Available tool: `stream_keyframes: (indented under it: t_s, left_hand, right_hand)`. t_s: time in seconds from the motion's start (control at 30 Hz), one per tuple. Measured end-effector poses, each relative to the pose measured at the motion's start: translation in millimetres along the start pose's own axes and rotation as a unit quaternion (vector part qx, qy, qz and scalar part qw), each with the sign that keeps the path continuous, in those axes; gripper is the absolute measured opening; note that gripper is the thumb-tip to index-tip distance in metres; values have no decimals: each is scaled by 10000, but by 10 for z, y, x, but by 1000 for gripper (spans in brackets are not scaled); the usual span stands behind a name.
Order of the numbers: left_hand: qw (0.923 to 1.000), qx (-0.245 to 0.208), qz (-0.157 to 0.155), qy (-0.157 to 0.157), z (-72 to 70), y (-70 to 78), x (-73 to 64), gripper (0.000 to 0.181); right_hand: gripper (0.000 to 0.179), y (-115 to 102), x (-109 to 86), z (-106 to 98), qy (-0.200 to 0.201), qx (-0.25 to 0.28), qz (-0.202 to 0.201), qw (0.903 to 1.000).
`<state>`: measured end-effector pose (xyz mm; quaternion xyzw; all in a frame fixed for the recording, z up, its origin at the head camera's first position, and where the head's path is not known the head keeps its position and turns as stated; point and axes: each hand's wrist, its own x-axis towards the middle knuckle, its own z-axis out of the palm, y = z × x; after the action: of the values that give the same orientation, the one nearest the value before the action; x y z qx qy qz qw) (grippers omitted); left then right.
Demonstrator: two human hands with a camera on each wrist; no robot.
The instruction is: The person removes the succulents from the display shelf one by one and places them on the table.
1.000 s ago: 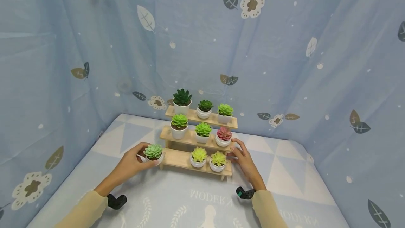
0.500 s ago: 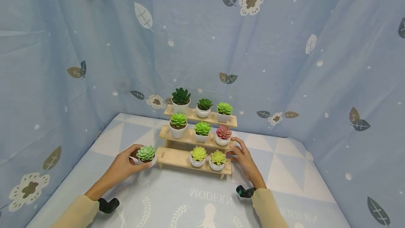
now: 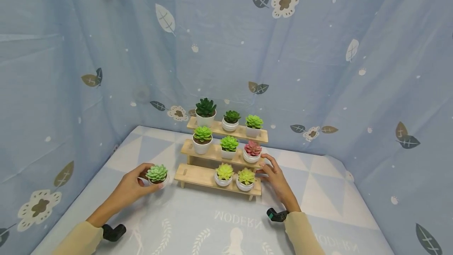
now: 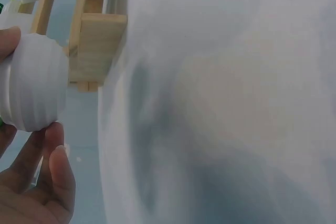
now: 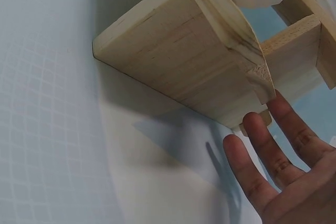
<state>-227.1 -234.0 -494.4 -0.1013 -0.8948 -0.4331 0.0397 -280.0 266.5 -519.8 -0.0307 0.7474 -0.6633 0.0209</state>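
In the head view my left hand (image 3: pixel 132 186) holds a pale green succulent (image 3: pixel 157 173) in a small white pot, left of the lowest shelf and apart from it. The left wrist view shows the ribbed white pot (image 4: pixel 37 82) between thumb and fingers, raised above the cloth. My right hand (image 3: pixel 277 180) is at the right end of a three-step wooden plant stand (image 3: pixel 198 174), beside the pink succulent (image 3: pixel 253 149) on the middle step. In the right wrist view its fingers (image 5: pixel 286 166) extend loosely, one fingertip meeting the shelf's corner.
Two yellow-green succulents (image 3: pixel 224 172) stand on the right of the lowest step; its left part is bare wood. Several green potted succulents (image 3: pixel 203 135) fill the upper steps. A patterned blue curtain (image 3: pixel 226 50) surrounds the cloth-covered table (image 3: pixel 198 223).
My left hand has moved left with the pale green succulent, away from the left end of the lowest shelf. The right hand stays at the stand's right end.
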Motion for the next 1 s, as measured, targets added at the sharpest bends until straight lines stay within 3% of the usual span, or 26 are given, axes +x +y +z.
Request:
stream_keyframes:
  t_s: [0.23,0.47,0.7,1.0]
  left_hand:
    - [9998,35,-178,-56,-61,-65,-54,77]
    - [9999,146,-27,24,-120,-175,-98,74]
    - [9993,215,-321,-26,-176,-277,-160,80]
    - [9991,245,-360,-19,-233,-340,-217,78]
  right_hand:
    - [51,16,7,-11,35,33,48,10000]
    - [51,12,3,1,29,20,87,10000]
    - [51,1,7,32,-61,30,95,9999]
    - [51,-1,-12,5,1,-68,108,9999]
